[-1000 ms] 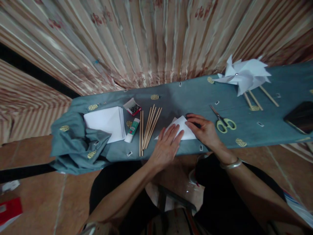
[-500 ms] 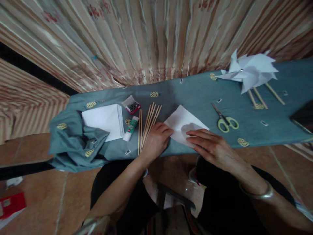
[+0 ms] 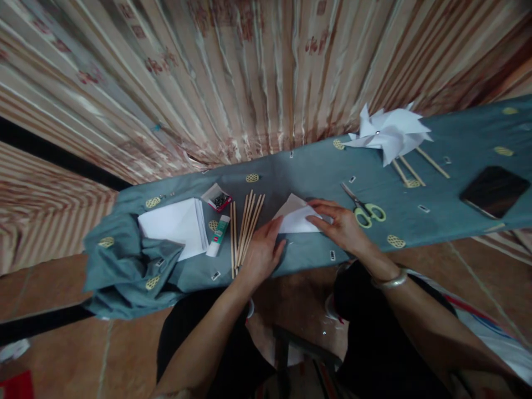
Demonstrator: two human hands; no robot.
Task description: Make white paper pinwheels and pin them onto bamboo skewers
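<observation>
A white sheet of paper [image 3: 294, 220] lies folded on the blue-green cloth, with a straight fold along its near side. My left hand [image 3: 261, 252] holds down its left corner with the fingertips, the thumb apart on the near side. At the right corner, my right hand [image 3: 341, 224] has the paper under its thumb and fingers. Just left of my left hand lie several thin wooden sticks [image 3: 248, 224]. A pair of scissors [image 3: 366, 210] with light green handles rests right of my right hand.
Left of the sticks are a glue stick [image 3: 218, 235], a small open box of pins [image 3: 216, 198] and a stack of white paper [image 3: 172, 224]. White paper pinwheels [image 3: 388, 133] on sticks lie at the back right, near a dark flat object [image 3: 494, 191]. A striped curtain [image 3: 249, 83] hangs behind.
The paper, lying open as a diamond before, is now folded over with its near edge straight. My right hand has moved up to its right corner. The view has shifted a little rightward.
</observation>
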